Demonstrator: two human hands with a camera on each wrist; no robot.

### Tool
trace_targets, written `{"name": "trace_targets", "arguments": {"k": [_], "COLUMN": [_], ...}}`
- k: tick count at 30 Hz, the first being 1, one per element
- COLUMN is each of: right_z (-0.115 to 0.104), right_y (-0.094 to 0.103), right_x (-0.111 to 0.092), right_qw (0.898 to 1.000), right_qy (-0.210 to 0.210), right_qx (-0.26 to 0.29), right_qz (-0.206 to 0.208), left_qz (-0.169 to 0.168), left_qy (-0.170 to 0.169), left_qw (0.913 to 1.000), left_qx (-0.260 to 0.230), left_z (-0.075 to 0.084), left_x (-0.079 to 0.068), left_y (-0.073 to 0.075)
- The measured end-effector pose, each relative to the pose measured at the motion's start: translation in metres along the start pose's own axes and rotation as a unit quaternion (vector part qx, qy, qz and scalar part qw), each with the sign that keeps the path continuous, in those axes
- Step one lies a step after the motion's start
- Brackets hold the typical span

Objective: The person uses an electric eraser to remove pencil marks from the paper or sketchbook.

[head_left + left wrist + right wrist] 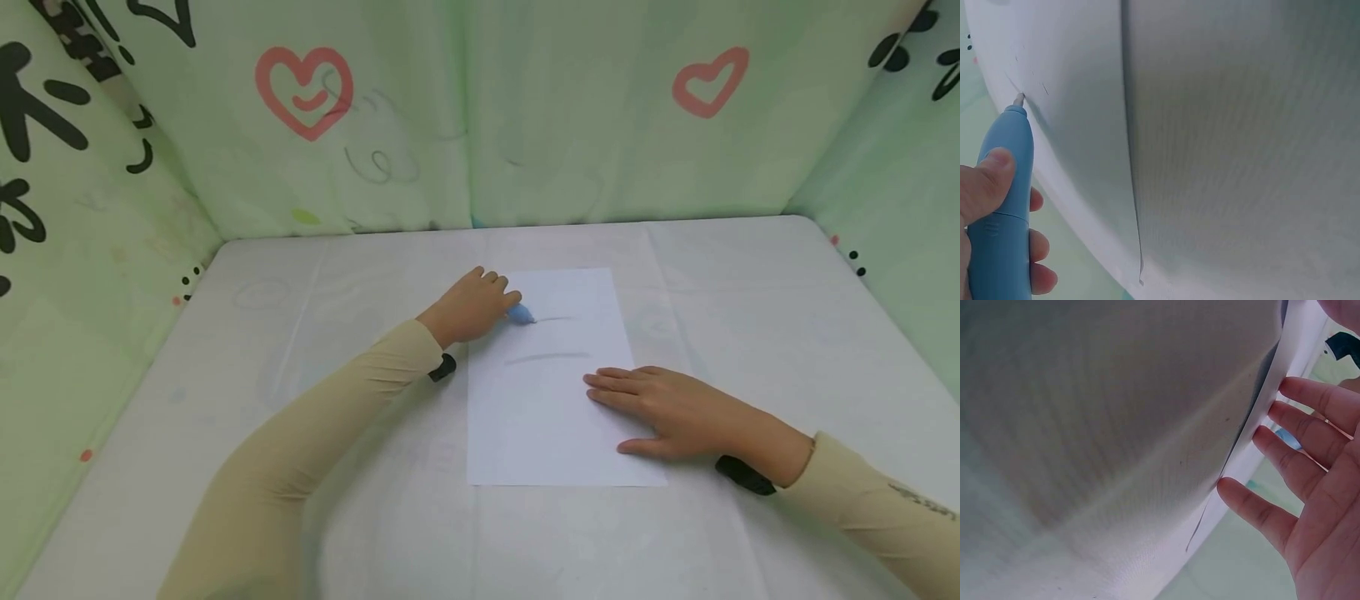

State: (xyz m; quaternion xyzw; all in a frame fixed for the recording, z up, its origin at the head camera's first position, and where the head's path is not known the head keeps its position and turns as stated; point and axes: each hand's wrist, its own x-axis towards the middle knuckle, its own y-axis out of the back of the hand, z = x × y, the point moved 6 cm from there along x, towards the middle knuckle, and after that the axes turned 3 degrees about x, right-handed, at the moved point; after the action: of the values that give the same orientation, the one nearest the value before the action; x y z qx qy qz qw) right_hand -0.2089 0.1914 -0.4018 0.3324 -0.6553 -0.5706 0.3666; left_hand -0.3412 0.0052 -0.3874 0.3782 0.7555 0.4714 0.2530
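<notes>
My left hand (pixel 474 307) grips a thick blue pen-shaped tool (pixel 1007 169), thumb on one side and fingers curled round the other. Its narrow tip (pixel 1019 99) comes down at a thin line on the white sheet of paper (pixel 540 442), in the sheet's upper part. Two faint grey lines run across the paper, the lower one (pixel 547 357) broader and slightly curved. My right hand (pixel 660 412) lies with spread, straight fingers over the sheet's right edge. In the right wrist view, its fingertips (pixel 1227 486) touch along the paper's edge.
The paper lies on a large table with a creased white cloth (pixel 360 517). Pale green curtains (pixel 555 125) with hearts and black marks hang behind and at both sides. A black wrist device (pixel 744 475) sits under the right wrist, another (pixel 442 367) under the left.
</notes>
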Motion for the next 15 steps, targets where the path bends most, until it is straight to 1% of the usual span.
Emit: {"name": "trace_targets", "arguments": {"k": [5, 11, 15], "right_z": [-0.0003, -0.0002, -0.0011], "right_y": [0.0008, 0.0011, 0.0012], "right_x": [0.0006, 0.0000, 0.0001], "right_qw": [1.000, 1.000, 1.000], "right_qy": [-0.003, -0.001, 0.002], "right_qx": [0.003, 0.005, 0.003], "right_qz": [-0.006, -0.002, 0.000], "left_qz": [-0.003, 0.002, -0.005], "left_qy": [0.002, -0.008, -0.002], "left_qw": [1.0000, 1.0000, 0.9999], "left_qx": [0.005, 0.003, 0.010], "left_z": [-0.0001, 0.0029, 0.0022], "left_x": [0.0001, 0.0018, 0.0023], "left_y": [0.0008, 0.0021, 0.0013]}}
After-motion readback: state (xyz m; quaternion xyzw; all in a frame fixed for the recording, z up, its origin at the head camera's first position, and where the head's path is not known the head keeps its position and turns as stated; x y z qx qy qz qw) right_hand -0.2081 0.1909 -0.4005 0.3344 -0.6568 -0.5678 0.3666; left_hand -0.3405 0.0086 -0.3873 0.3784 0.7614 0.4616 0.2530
